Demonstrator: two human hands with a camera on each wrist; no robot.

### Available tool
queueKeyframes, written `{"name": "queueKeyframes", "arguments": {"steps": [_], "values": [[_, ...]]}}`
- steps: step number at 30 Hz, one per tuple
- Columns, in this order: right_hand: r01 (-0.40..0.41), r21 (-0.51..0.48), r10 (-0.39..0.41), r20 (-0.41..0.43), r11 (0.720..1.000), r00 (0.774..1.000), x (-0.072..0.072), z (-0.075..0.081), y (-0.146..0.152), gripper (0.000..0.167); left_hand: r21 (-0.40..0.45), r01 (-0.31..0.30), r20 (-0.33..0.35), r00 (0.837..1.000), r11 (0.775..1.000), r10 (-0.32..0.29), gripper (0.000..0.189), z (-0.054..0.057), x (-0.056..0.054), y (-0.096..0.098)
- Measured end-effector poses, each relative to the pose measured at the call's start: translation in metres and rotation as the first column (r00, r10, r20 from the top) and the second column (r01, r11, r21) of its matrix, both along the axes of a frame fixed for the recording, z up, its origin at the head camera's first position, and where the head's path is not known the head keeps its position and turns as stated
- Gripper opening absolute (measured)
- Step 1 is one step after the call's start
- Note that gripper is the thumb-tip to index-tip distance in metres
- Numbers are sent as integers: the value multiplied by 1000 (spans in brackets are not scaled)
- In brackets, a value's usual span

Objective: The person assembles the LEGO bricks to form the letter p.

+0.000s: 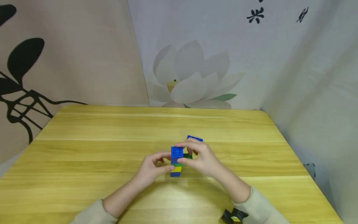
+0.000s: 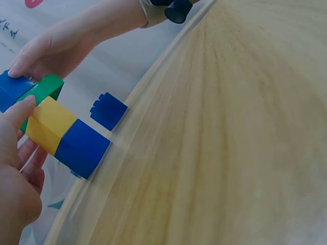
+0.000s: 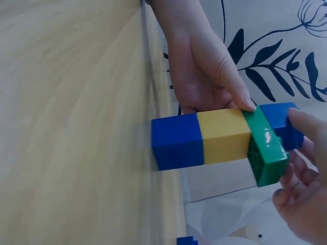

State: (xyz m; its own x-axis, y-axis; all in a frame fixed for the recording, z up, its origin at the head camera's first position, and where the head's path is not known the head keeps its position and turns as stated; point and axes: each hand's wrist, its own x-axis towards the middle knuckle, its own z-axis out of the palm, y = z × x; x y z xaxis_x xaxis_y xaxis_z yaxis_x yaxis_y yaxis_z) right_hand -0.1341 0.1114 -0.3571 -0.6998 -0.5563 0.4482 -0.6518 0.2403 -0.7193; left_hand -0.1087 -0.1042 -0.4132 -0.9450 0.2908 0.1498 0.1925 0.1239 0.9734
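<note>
A stack of toy building bricks stands upright near the middle of the table. From the bottom up it has a blue brick (image 2: 82, 149), a yellow brick (image 3: 224, 136), a longer green brick (image 3: 266, 148) that juts out to one side, and a blue brick (image 1: 177, 152) on top. My left hand (image 1: 152, 166) holds the stack from the left, its thumb at the green and yellow bricks. With thumb and fingers, my right hand (image 1: 199, 155) pinches the top blue brick. Part of the green brick is hidden behind the right hand in the head view.
Another blue brick (image 1: 195, 137) lies on the wooden table (image 1: 112, 133) just behind my right hand, partly covered by it. A black device (image 1: 235, 216) is at the right sleeve. A printed cloth (image 1: 207, 25) hangs behind the table's far edge.
</note>
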Motion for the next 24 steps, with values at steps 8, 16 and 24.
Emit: {"name": "queueKeyframes", "arguments": {"steps": [8, 16, 24], "values": [[26, 15, -26, 32, 1000, 999, 2, 0, 1, 36, -4, -2, 18, 1000, 1000, 2, 29, 1, 1, 1], [53, 38, -53, 18, 998, 998, 4, 1, 1, 40, -18, -4, 17, 1000, 1000, 4, 30, 0, 0, 0], [76, 11, -76, 8, 997, 997, 8, -2, 1, 45, -27, -1, 14, 1000, 1000, 1, 28, 2, 0, 0]]}}
